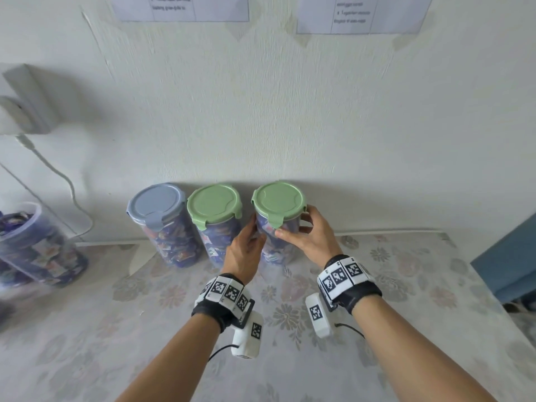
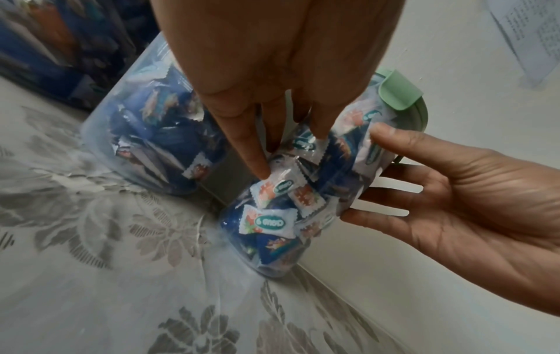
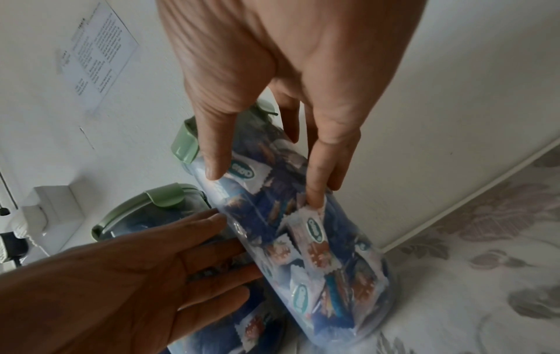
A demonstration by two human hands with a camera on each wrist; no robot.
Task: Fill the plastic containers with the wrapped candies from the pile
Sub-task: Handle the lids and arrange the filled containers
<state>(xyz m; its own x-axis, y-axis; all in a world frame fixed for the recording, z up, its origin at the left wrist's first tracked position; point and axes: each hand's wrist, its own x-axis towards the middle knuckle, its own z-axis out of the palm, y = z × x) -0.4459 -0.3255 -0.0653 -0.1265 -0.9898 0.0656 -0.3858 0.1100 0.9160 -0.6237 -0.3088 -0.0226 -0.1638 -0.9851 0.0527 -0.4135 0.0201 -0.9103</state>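
Three tall clear containers packed with blue and white wrapped candies stand in a row against the wall. One has a grey lid [image 1: 156, 206], the middle one [image 1: 214, 207] and the right one [image 1: 279, 202] have green lids. The right container [image 2: 278, 215] [image 3: 318, 263] stands between my hands. My left hand [image 1: 245, 248] [image 3: 151, 275] touches its left side with straight fingers. My right hand [image 1: 307, 233] [image 2: 454, 203] grips it just below the lid, thumb in front, fingers round the right side. A fourth container [image 1: 37, 248] at far left has no lid and is full. No loose pile shows.
A floral tablecloth [image 1: 290, 358] covers the table up to the wall. A wall adapter [image 1: 26, 111] with a white cable [image 1: 66, 184] sits at upper left. A blue object [image 1: 510, 256] stands off the table's right edge. Printed sheets [image 1: 359, 13] are taped to the wall.
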